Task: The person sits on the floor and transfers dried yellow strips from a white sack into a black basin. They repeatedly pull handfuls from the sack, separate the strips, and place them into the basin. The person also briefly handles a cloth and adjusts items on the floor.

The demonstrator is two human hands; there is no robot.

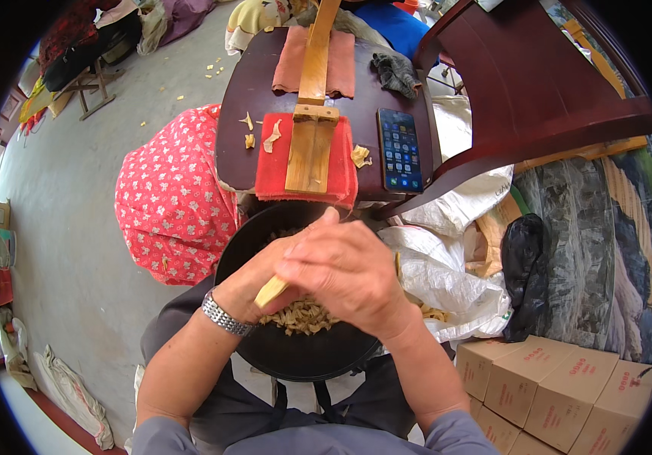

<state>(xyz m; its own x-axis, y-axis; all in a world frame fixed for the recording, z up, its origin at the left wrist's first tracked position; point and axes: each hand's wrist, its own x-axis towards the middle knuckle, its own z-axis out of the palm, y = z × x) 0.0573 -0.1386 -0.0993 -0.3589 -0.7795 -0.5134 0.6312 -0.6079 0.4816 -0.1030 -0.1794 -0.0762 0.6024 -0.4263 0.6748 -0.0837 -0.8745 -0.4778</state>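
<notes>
A pale yellow dried piece (272,291), perhaps root or wood, sticks out between my two hands above a black basin. My left hand (266,264), with a metal-band watch on its wrist, holds it from the left. From the right, my right hand (354,270) overlaps the left one, its fingertips on the piece. The fingers' undersides are hidden. Many small pale slices lie in the black basin (309,367) on my lap. Beyond the hands, a wooden block-like tool (310,165) with a long wooden bar (315,62) rests on a red cloth (272,170).
The tool stands on a dark chair seat (240,74), with a phone (400,151) and a grey glove (397,74). A pink patterned cloth bundle (175,199) is left of the basin. White woven sacks (451,284) and stacked cardboard boxes (565,381) lie right.
</notes>
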